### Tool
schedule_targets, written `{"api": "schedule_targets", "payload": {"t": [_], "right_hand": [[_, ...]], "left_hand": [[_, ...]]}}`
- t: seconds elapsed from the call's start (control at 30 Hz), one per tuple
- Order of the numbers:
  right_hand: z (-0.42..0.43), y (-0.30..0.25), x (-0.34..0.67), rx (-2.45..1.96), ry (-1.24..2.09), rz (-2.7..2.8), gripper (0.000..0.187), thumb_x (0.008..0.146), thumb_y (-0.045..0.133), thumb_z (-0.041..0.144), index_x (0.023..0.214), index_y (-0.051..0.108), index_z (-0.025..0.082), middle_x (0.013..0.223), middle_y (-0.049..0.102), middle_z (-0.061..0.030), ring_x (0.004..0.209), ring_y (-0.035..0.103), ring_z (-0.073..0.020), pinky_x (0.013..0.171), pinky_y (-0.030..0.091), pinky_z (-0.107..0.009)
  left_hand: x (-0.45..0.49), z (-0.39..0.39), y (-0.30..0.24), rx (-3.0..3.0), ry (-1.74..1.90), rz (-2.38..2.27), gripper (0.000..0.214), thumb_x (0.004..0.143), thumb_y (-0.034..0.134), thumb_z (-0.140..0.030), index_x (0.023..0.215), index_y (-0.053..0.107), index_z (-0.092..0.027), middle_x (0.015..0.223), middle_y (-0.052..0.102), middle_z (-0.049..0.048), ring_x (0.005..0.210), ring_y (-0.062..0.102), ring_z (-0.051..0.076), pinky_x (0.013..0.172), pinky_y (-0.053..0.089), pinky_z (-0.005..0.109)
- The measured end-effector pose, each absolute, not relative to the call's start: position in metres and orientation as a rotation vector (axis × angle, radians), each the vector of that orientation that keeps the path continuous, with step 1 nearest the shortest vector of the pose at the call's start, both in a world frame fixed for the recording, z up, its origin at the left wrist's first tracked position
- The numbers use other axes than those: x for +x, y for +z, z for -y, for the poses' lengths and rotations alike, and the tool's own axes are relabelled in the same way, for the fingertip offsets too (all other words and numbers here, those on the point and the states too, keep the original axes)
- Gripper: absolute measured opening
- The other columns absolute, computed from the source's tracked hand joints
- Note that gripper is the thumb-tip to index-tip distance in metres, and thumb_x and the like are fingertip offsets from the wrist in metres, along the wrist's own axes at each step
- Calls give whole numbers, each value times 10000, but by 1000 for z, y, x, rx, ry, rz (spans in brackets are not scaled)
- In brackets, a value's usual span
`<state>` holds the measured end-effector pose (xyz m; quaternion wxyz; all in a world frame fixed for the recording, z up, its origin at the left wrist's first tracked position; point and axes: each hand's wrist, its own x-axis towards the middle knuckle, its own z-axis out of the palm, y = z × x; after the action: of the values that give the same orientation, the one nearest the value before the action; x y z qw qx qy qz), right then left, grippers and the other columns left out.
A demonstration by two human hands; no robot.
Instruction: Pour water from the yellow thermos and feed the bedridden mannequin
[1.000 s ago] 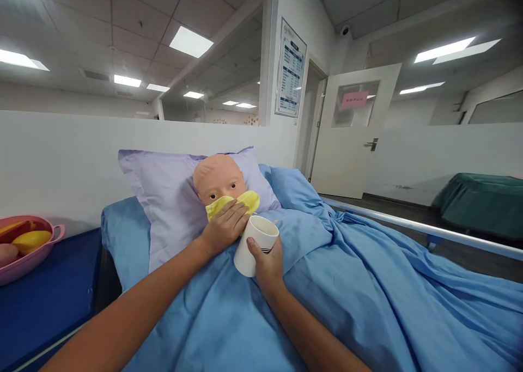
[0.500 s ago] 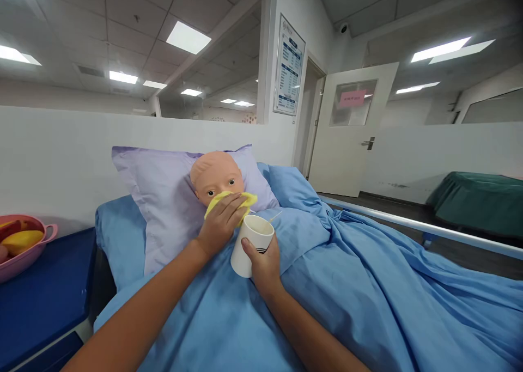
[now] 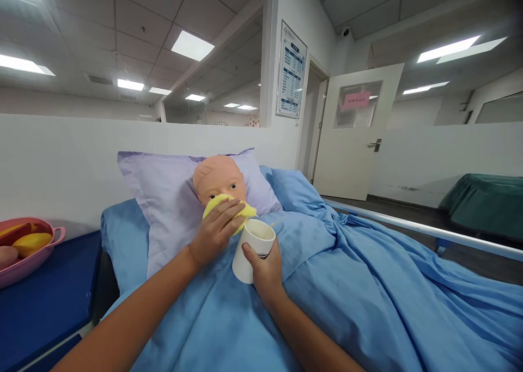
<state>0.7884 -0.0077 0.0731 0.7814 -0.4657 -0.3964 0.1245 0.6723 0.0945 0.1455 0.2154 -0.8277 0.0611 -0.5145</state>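
A manikin's head (image 3: 218, 176) lies face up on a lilac pillow (image 3: 171, 197). My left hand (image 3: 216, 231) presses a folded yellow cloth (image 3: 212, 203) over its nose and mouth, fingers laid across the fabric. The manikin's eyes show just above the cloth. Close beside it, my right hand (image 3: 267, 268) is wrapped round a white cup (image 3: 243, 260) with dark stripes, thumb on the near side. The cup tilts a little, its mouth toward me. A thin pale stick (image 3: 278, 220) shows at its far rim; whether it stands in the cup I cannot tell.
Blue bedding (image 3: 347, 296) covers the bed, with a metal side rail (image 3: 408, 222) on the right. At left, a pink basket (image 3: 32, 266) of fruit-like items stands on a blue cabinet (image 3: 49, 312). Behind are a half-open door (image 3: 347, 159) and a green-draped surface (image 3: 478, 203).
The view has shifted slightly. My left hand and the cloth have moved a little left over the manikin's face. My right hand still holds the cup in nearly the same place.
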Motion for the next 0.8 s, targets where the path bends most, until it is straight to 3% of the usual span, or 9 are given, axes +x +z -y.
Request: {"api": "schedule_targets", "payload": {"t": [0.13, 0.3, 0.47, 0.53, 0.67, 0.8], "right_hand": [[10, 72, 787, -1005, 268, 850, 585, 703, 787, 477, 1157, 569, 179, 1062, 683, -75, 946, 649, -251, 882, 523, -438], [11, 71, 784, -1040, 236, 809, 556, 692, 800, 473, 1122, 585, 193, 1068, 684, -72, 948, 650, -250, 874, 528, -431], [11, 71, 787, -983, 287, 828, 565, 704, 792, 483, 1145, 585, 197, 1056, 691, -65, 927, 653, -243, 861, 530, -420], [9, 72, 791, -961, 315, 799, 587, 705, 787, 497, 1163, 584, 190, 1066, 692, -73, 925, 655, -246, 857, 531, -420], [5, 75, 795, -944, 330, 777, 600, 715, 777, 501, 1188, 588, 183, 1090, 697, -86, 940, 658, -256, 850, 531, -419], [5, 71, 794, -976, 252, 818, 579, 697, 793, 483, 1153, 600, 183, 1057, 708, -78, 929, 660, -257, 863, 528, -422]], "left_hand": [[696, -94, 159, -2272, -1400, -88, 287, 940, 477, -104, 1194, 601, -155, 1283, 673, 118, 1333, 539, 228, 1116, 485, 466], [700, -112, 122, -2261, -1346, -109, 247, 958, 488, -146, 1171, 612, -132, 1225, 708, 104, 1208, 630, 181, 1089, 498, 387], [675, -115, 93, -2327, -1370, -101, 260, 948, 474, -104, 1153, 630, -142, 1122, 740, 88, 1117, 668, 172, 1019, 536, 378], [665, -107, 99, -2343, -1386, -95, 292, 935, 445, -59, 1139, 634, -151, 1112, 740, 86, 1125, 663, 168, 1010, 543, 377], [665, -89, 137, -2337, -1471, -151, 383, 907, 392, -8, 1187, 607, -157, 1256, 685, 115, 1329, 535, 196, 1079, 503, 425], [691, -89, 165, -2209, -1440, -118, 268, 930, 469, -78, 1133, 625, -158, 1266, 685, 95, 1320, 544, 216, 1097, 486, 431]]}}
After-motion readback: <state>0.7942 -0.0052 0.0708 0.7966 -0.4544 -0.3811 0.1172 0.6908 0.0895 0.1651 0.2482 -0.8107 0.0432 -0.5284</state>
